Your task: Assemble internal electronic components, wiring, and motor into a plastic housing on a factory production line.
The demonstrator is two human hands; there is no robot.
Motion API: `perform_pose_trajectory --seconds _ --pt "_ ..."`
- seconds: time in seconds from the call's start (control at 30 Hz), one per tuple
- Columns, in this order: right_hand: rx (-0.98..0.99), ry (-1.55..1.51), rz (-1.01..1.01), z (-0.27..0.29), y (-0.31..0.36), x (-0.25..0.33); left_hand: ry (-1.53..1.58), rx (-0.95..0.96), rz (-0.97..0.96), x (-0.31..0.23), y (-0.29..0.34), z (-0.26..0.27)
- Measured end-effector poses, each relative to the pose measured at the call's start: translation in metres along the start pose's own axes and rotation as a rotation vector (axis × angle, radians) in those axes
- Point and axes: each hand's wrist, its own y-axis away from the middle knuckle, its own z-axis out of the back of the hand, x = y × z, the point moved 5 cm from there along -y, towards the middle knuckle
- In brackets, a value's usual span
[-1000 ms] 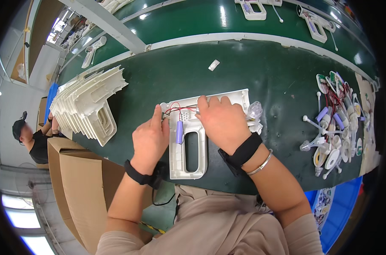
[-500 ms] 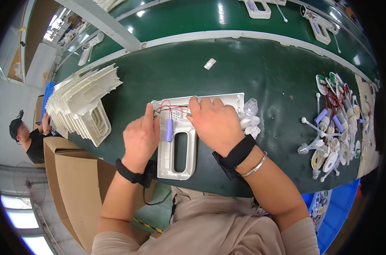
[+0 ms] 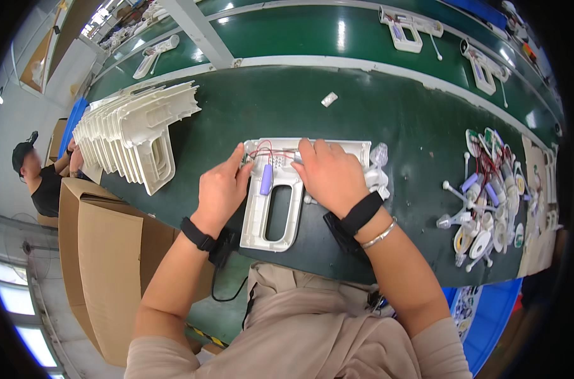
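While lengthwise left-right, white shell, handle nearward.

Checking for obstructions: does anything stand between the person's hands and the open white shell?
Nothing visible does. The left hand is at the upper left corner of the white shell; the right hand is over its upper part, hiding what lies beneath. The stacked shells and pile of parts are off to the sides.

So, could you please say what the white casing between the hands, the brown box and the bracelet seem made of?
The casing looks like satin plastic: smooth walls, moulded ribs. The box seems matte cardboard, with folded flaps. The bracelet looks like polished metal, judging by its silvery shine, though which is unclear.
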Motion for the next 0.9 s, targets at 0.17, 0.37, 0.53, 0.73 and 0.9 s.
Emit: perform_pose_trajectory --seconds 0.17,0.37,0.53,0.73,0.9 --pt "0.055 0.014 -0.022 -0.001 0.000 0.000 -0.142 -0.105 -0.049 -0.007 -0.006 0.005" --pt "0.042 -0.028 -0.036 0.001 0.001 -0.004 -0.102 -0.075 0.013 -0.005 -0.001 -0.002" --pt "0.066 -0.034 -0.055 -0.001 0.001 -0.005 -0.107 -0.005 -0.039 -0.003 -0.005 -0.001" --pt "0.016 -0.060 -0.056 0.001 0.000 -0.005 0.126 0.135 0.056 0.010 -0.009 0.001" --pt "-0.002 -0.056 -0.065 -0.002 0.001 -0.008 0.021 0.073 -0.010 0.005 -0.008 -0.004"
